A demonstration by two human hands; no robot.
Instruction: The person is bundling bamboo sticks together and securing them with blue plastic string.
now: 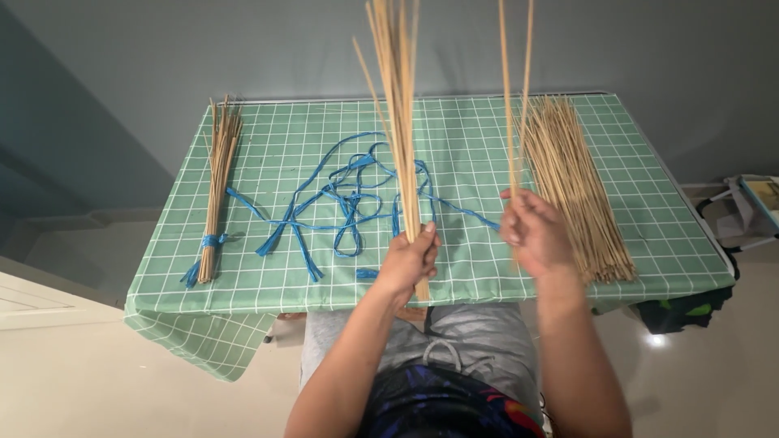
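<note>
Green checked tablecloth (268,276) covers the table, near edge drooping at left; loose pile of thin sticks (576,186) lies at right, tangle of blue ribbon (349,195) in the middle, tied stick bundle (217,178) with a blue band far left. Left hand (408,261) is clamped round an upright bunch of sticks (399,105), tops cut off by the frame, lower end poking out below the fist. Right hand (534,231), blurred, pinches two thin sticks (514,89) upright, tops also cut off; exact finger grip hard to make out.
</note>
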